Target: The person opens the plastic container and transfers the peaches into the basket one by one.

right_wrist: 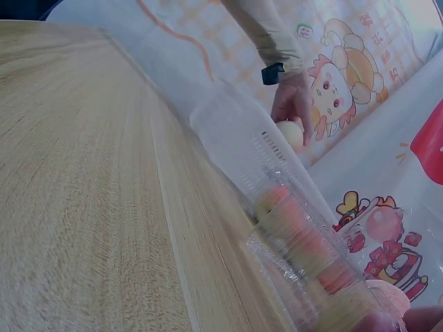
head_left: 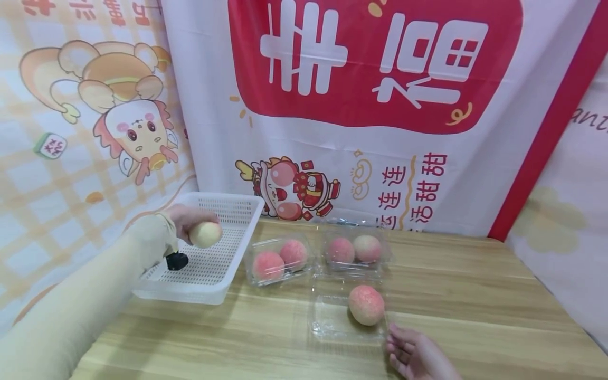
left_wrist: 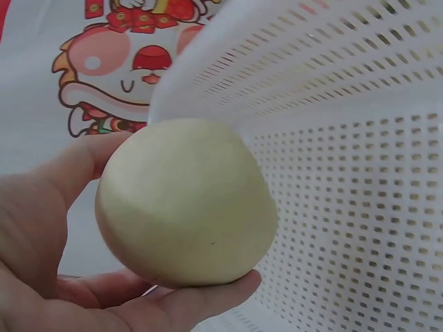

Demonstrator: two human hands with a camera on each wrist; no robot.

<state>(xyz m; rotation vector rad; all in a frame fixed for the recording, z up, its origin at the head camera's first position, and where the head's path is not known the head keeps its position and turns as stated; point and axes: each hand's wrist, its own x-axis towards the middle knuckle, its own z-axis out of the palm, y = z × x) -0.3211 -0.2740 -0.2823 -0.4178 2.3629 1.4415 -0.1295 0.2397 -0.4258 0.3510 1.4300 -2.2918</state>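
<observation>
My left hand holds a pale yellow peach over the white perforated basket; in the left wrist view the peach fills the frame, cupped by thumb and fingers beside the basket wall. My right hand rests open on the wooden table, just right of an open clear tray holding one pink peach. Two more clear trays sit behind: the left tray and the right tray, each with two peaches.
The wooden table stretches to the right. Printed cloth banners hang close behind the table and along the left side. In the right wrist view the trays and the basket line up along the table.
</observation>
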